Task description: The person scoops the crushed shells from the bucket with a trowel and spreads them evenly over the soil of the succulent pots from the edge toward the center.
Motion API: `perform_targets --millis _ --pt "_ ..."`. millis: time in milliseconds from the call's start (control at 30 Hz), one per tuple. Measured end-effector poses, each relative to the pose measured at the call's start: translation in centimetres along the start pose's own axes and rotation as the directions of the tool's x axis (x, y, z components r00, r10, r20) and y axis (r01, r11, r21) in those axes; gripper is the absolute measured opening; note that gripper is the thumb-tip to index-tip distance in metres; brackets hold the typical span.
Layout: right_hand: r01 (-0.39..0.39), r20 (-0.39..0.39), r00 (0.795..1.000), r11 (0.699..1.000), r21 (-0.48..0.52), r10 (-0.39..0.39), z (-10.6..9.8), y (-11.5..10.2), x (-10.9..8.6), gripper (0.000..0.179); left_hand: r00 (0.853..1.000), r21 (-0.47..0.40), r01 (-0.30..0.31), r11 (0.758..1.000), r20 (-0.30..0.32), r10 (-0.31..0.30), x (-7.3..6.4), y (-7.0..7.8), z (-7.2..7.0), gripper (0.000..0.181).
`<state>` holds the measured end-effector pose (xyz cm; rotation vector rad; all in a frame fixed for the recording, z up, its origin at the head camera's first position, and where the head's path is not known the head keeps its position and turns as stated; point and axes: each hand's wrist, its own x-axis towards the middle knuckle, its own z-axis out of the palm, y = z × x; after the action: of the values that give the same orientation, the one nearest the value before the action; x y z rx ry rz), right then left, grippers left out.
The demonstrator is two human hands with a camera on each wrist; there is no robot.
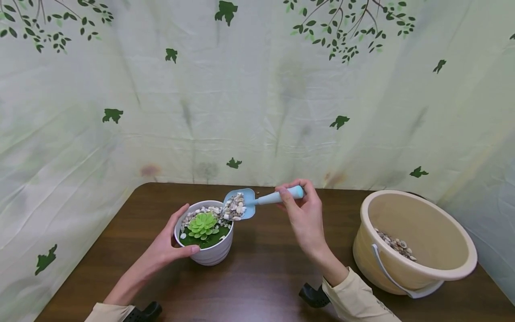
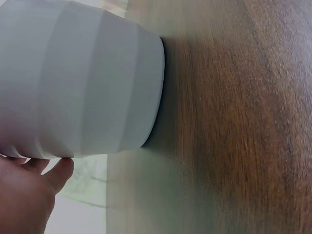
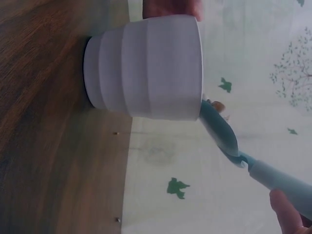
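Note:
A white ribbed flower pot (image 1: 212, 256) stands upright on the table, holding a green succulent (image 1: 202, 224), green moss and pale pebbles along its far side. My left hand (image 1: 168, 245) holds the pot from the left, thumb at the near rim and fingers round the far side. With my right hand (image 1: 304, 217) I grip a light blue trowel (image 1: 277, 197) by its handle. Its blade carries a heap of small pebbles (image 1: 235, 206) and overlaps the pot's right rim. In the right wrist view the blade (image 3: 220, 129) slants down toward the pot's mouth.
A cream bucket (image 1: 372, 250) with a grey handle stands at the right of the brown wooden table (image 1: 249, 286), pebbles (image 1: 396, 245) lying inside it. Tiny loose pebbles (image 3: 116, 133) lie near the table's far edge. A leaf-patterned cloth (image 1: 257, 98) hangs behind.

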<state>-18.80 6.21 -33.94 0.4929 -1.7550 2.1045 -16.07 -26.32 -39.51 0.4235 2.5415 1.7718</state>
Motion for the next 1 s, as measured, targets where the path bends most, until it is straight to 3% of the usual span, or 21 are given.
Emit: perform_targets --millis 567,867,1000 --pt "0.015 -0.004 1.000 0.999 -0.028 -0.016 0.10 -0.31 -0.21 0.023 1.000 -0.001 0.007 1.000 -0.015 -0.007 0.20 -0.17 0.20 0.103" --pt "0.023 0.002 1.000 0.999 -0.035 -0.023 0.11 -0.32 -0.20 0.024 0.997 0.130 -0.011 0.991 -0.071 0.020 0.34 0.06 0.51 0.106" --pt "0.027 -0.005 1.000 0.999 -0.031 -0.027 0.05 -0.16 -0.24 0.025 0.999 0.078 -0.010 0.997 -0.048 0.013 0.16 -0.03 0.40 0.103"
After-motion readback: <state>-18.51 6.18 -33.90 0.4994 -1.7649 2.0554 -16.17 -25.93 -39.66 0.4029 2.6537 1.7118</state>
